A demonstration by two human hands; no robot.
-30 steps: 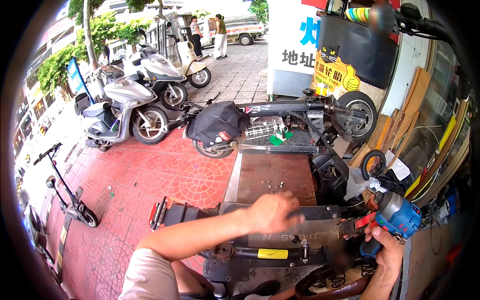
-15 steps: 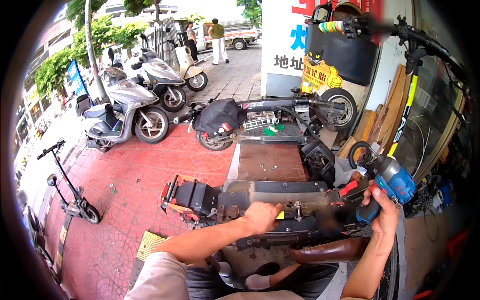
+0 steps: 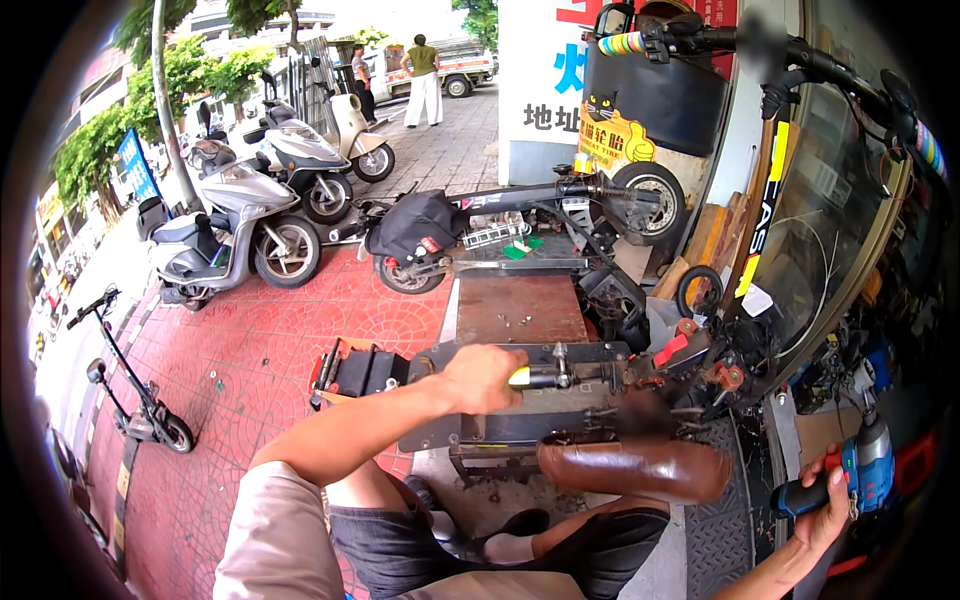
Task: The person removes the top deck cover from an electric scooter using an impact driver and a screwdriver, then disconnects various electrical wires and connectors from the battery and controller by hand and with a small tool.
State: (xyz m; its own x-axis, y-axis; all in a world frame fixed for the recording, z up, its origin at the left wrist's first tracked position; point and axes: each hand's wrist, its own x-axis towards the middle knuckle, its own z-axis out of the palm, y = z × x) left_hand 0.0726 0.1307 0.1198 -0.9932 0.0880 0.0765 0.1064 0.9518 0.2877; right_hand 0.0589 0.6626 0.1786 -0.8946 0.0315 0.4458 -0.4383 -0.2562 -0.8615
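My left hand (image 3: 485, 378) is closed around a black bar-shaped tool with a yellow band and a metal cross-piece (image 3: 545, 376). It is held level over the dark deck (image 3: 480, 430) of a scooter lying in front of me; I cannot tell whether it touches the deck. In my right hand (image 3: 825, 500), off to the lower right, is a blue and black cordless impact driver (image 3: 872, 468), its nose pointing up and away from the scooter. A brown leather seat (image 3: 635, 470) sits at the near side of the deck, above my knees.
A second scooter (image 3: 520, 200) lies beyond a rusty brown plate (image 3: 525, 308). An orange-framed black box (image 3: 365, 372) is at the deck's left end. Parked silver motor scooters (image 3: 225, 225) and a standing kick scooter (image 3: 145, 400) are left. Handlebars (image 3: 690, 45) and a glass door are right.
My right hand has carried the impact driver down and right, away from the scooter. My left hand has shifted the bar-shaped tool farther from me across the deck. The view has turned slightly right.
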